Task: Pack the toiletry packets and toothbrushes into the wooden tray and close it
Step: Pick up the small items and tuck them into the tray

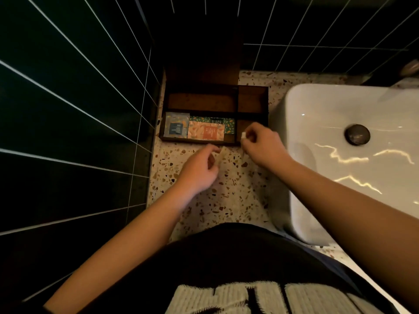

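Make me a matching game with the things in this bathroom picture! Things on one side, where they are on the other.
Things:
1. blue packet
2. orange packet
3. sink
4. lid

Places:
A. right of the tray
B. left end of the tray's front compartment
C. standing open against the wall
D. middle of the front compartment, over a green packet

Pairs: 1-B, 2-D, 3-A, 4-C

light: dim, warm | glare: streaks on white sink; tiled wall near-black | edges: bowed; hands perhaps motion-soft
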Tool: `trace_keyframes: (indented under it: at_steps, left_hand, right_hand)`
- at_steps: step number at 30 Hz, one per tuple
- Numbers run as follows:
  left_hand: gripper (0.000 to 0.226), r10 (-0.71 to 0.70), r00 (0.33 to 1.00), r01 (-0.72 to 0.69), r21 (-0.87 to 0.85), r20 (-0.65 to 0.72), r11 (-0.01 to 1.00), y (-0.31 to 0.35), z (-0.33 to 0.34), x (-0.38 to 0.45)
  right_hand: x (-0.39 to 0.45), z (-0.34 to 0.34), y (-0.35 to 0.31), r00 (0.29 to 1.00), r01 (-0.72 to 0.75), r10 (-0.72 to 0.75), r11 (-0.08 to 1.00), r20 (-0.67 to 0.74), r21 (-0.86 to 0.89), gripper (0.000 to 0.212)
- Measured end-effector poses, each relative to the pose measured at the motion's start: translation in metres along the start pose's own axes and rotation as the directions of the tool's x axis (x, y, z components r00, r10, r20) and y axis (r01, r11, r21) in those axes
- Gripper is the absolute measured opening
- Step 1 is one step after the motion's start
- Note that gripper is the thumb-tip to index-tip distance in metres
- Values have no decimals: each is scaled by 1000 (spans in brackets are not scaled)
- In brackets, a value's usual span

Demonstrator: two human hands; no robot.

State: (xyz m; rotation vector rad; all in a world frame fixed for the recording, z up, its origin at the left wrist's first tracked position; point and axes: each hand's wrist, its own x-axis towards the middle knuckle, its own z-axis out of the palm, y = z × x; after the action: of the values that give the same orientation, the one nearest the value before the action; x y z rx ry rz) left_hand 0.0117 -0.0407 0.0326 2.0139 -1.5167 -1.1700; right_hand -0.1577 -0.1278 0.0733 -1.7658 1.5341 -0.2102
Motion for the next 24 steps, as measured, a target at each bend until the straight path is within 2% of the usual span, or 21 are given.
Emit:
trace_keyframes:
  at_steps: [2, 7, 13, 17, 21, 24]
  left_hand:
    - [25, -32, 999, 28, -91, -39, 995, 9, -7, 14]
    - [11, -148, 982, 117, -243, -115, 963, 24, -21, 53]
    - [2, -221, 967, 183, -259, -126, 948, 32, -22, 86]
    - [1, -297, 949, 261, -273, -101, 926, 32, -17, 102]
    - [7, -314, 949, 299, -235, -30, 925, 31, -14, 111]
    - [16, -321, 947, 317, -157, -1, 935, 31, -13, 115]
  right_hand:
    - [15, -8, -6, 1000, -4, 4, 1000, -30, 11, 17]
    - [47, -17, -14, 999, 5, -2, 998, -53, 58, 14]
    - [75, -13, -21, 1000, 2, -2, 1000, -13, 8, 15]
    - [87, -9, -22, 1000, -5, 7, 996, 27, -85, 16]
    - [94, -6, -22, 999, 5, 2, 989, 50, -146, 10]
    - [99, -4, -23, 999, -24, 30, 992, 40, -126, 9]
